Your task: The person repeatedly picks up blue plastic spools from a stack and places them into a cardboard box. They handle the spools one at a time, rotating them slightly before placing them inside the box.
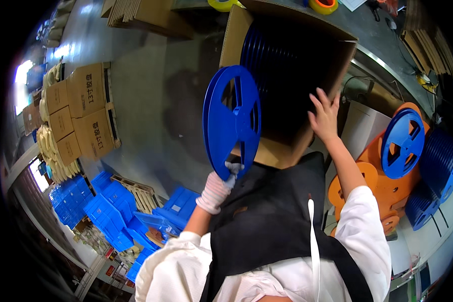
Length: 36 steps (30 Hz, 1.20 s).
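A large blue plastic reel (pixel 239 118) with cut-out windows is held upright at its lower rim by my left hand (pixel 221 186), which wears a pale striped glove. Just beyond it stands an open cardboard box (pixel 274 152), its inside mostly dark. Several blue reels (pixel 261 53) are lined up on edge along the box's left side. My bare right hand (pixel 325 117) rests at the right edge of the box, fingers spread and holding nothing. The held reel is outside the box, in front of its left wall.
To the right is an orange machine (pixel 382 183) with a blue reel (pixel 402 143) mounted on it, and stacked blue reels (pixel 440 161) beyond. A grey worktop (pixel 382 38) runs along the back right. Stacked cartons (pixel 85 110) and blue bins (pixel 110 211) stand at left.
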Each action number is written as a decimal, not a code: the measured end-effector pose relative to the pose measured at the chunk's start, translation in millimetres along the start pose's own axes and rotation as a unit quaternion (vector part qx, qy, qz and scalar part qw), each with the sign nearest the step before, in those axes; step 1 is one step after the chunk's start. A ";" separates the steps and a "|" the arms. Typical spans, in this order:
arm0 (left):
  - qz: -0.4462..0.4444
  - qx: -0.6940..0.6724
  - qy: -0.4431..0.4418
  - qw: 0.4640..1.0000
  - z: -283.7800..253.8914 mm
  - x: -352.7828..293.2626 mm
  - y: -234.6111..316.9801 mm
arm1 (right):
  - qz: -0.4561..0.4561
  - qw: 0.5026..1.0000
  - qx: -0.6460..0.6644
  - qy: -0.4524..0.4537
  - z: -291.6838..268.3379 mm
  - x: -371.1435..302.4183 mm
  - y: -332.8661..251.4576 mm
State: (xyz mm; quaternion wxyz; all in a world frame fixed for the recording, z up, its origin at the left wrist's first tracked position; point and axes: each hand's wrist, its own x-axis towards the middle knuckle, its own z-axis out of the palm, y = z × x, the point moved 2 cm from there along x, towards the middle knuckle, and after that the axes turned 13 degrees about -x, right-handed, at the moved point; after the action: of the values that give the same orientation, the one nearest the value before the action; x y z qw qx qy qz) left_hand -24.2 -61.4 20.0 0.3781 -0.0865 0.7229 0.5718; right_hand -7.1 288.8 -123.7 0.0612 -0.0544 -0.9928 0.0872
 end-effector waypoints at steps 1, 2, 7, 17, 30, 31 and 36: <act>0.065 0.042 -0.034 0.996 -11.6 0.3 -9.1 | 0.077 0.997 -0.021 0.010 12.2 17.5 -18.8; 0.021 -0.044 -0.011 0.999 -20.5 -0.6 -33.3 | 0.148 0.988 -0.040 0.016 25.6 31.9 -36.3; 0.111 0.168 0.026 0.979 -20.9 9.4 -20.9 | 0.200 0.964 -0.169 -0.046 50.3 42.4 -61.3; 0.112 0.240 0.081 0.961 -28.3 68.6 -24.0 | -0.108 0.969 -0.169 -0.143 166.8 203.3 -119.1; 0.219 0.299 0.072 0.926 -7.1 192.7 3.6 | -0.090 0.938 -0.187 -0.279 205.6 184.7 -79.9; 0.233 0.297 0.074 0.923 -7.0 197.5 1.1 | -0.089 0.939 -0.183 -0.278 204.0 185.5 -82.4; 0.173 0.275 0.088 0.942 1.0 218.4 4.3 | -0.076 0.951 -0.150 -0.259 200.6 186.6 -83.7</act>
State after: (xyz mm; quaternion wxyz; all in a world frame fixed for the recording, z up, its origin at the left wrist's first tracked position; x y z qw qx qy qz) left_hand -178.9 8.1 -117.8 0.2170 0.0975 0.8863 0.3973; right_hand -225.5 195.6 -283.8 -0.2010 0.0367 -0.9773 -0.0569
